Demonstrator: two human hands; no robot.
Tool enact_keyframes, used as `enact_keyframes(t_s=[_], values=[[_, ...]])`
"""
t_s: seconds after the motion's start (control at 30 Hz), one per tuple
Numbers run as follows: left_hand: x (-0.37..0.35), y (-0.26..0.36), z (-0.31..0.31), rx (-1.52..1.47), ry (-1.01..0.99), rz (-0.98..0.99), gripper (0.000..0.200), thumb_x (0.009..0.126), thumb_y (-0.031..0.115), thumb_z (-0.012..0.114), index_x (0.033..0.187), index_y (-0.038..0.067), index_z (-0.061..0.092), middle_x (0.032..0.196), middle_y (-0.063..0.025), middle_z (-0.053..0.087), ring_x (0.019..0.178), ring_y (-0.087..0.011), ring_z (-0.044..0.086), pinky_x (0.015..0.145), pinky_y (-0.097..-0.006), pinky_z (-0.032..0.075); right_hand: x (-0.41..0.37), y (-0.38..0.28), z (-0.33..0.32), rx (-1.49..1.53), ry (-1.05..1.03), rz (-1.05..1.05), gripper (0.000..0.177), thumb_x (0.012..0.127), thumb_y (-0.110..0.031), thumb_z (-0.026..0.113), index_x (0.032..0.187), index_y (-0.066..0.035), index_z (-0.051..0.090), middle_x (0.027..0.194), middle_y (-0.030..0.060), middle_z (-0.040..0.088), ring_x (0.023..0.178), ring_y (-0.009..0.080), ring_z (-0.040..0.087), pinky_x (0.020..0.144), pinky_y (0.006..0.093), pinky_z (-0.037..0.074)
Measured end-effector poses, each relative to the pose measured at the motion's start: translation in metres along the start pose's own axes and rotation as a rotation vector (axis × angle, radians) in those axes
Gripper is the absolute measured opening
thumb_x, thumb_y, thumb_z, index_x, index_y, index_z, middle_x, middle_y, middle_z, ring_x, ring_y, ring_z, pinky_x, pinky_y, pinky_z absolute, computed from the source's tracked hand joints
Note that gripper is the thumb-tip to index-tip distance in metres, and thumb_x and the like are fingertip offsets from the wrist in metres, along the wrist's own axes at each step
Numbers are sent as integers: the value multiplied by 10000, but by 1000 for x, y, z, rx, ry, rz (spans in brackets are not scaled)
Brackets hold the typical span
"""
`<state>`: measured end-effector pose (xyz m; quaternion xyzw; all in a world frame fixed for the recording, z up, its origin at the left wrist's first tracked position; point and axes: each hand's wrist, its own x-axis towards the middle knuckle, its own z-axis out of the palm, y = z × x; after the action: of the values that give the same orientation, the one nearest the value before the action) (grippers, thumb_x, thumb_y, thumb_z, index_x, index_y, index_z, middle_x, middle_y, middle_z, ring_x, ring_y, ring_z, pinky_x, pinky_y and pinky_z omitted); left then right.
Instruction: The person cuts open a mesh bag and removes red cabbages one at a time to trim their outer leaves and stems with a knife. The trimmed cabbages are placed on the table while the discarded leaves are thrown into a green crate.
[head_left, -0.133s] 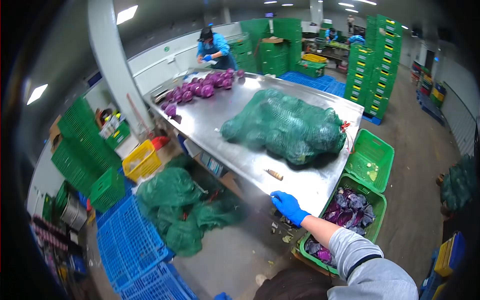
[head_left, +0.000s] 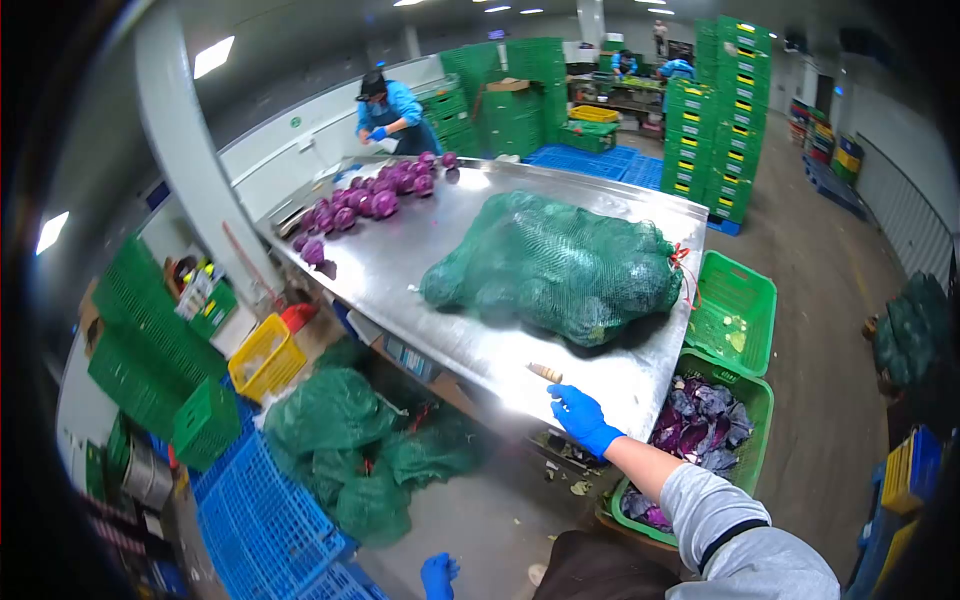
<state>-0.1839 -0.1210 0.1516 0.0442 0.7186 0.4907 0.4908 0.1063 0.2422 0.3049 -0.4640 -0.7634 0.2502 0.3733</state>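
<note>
My right hand, in a blue glove, reaches over the near edge of the steel table with its fingers apart and nothing in them. Just beyond its fingertips lies a tool's ribbed wooden handle; any blade is lost in the glare. Low in the view hangs my left hand, also blue-gloved, partly cut off by the frame, its fingers loosely spread and empty. Farther back on the table rests a full green mesh sack of round heads, tied with red string. Several peeled purple cabbages lie at the far left.
A green crate of purple leaves stands against the table's right side, another green crate behind it. Crumpled mesh sacks and blue pallets lie at left. A co-worker stands at the far end.
The camera view has swung a little to the right. My right hand is nearer the wooden handle, its fingers more spread. More of my left hand shows at the bottom.
</note>
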Motion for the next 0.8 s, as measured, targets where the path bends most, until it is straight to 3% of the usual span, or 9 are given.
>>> enact_keyframes(t_s=[0.1, 0.2, 0.33, 0.4, 0.43, 0.57, 0.67, 0.77, 0.8], values=[[29, 104, 40, 138, -128, 198, 286, 834, 289, 604, 933, 22, 588, 826, -115, 647, 659, -217, 641, 596, -320, 490, 20, 21, 37, -56, 93, 7, 323, 825, -192, 573, 1144, -140, 577, 1077, 104, 606, 932, 265, 592, 824, 366, 482], [67, 178, 97, 195, -228, 264, 298, 837, 279, 618, 978, 17, 594, 858, -103, 648, 714, -207, 639, 634, -306, 491, 51, 53, 68, -267, -52, -17, 459, 730, -192, 624, 1177, -120, 550, 1108, 130, 592, 1025, 319, 538, 879, 429, 442], [120, 248, 164, 211, -237, 381, 300, 840, 245, 634, 1008, -1, 600, 891, -99, 648, 769, -191, 627, 676, -298, 489, 75, 88, 103, -488, -116, -132, 461, 744, -209, 617, 1187, -117, 528, 999, 146, 592, 921, 332, 549, 770, 453, 456], [137, 283, 194, 339, -256, 677, 254, 858, 194, 620, 1011, -9, 612, 905, -82, 646, 791, -158, 605, 717, -283, 484, 82, 98, 106, -427, -188, -52, 355, 790, -202, 564, 1131, -103, 548, 943, 147, 585, 875, 326, 550, 726, 451, 458], [144, 308, 208, 352, -267, 674, 254, 858, 194, 620, 1011, -9, 612, 905, -82, 646, 791, -158, 605, 717, -283, 484, 87, 99, 103, -425, -184, -36, 355, 790, -202, 564, 1131, -103, 548, 943, 147, 585, 875, 326, 550, 726, 451, 458], [198, 384, 245, 138, -115, 860, 201, 868, 123, 602, 1017, -11, 613, 935, -61, 630, 844, -133, 572, 773, -270, 469, 102, 41, 46, -267, -477, 190, 310, 834, -244, 495, 1099, -95, 554, 900, 161, 591, 880, 361, 569, 752, 452, 467], [225, 457, 274, 329, -45, 1053, 301, 860, 142, 606, 1110, -20, 565, 1067, -115, 584, 956, -188, 556, 849, -316, 444, 114, 17, 28, -85, -387, 361, 334, 830, -276, 509, 1113, -103, 548, 885, 156, 613, 851, 365, 599, 757, 450, 481], [256, 517, 316, 526, 48, 1251, 392, 861, 195, 598, 1186, -9, 518, 1178, -163, 523, 1071, -265, 519, 927, -388, 407, 151, -16, -2, -61, -359, 305, 362, 839, -282, 537, 1168, -131, 532, 888, 144, 627, 795, 364, 620, 704, 436, 502], [275, 528, 333, 528, 30, 1245, 392, 861, 195, 598, 1186, -9, 518, 1178, -163, 523, 1071, -265, 519, 927, -388, 407, 166, -26, -8, -81, -204, 234, 394, 847, -284, 548, 1217, -153, 510, 868, 136, 622, 739, 350, 618, 659, 424, 505]])
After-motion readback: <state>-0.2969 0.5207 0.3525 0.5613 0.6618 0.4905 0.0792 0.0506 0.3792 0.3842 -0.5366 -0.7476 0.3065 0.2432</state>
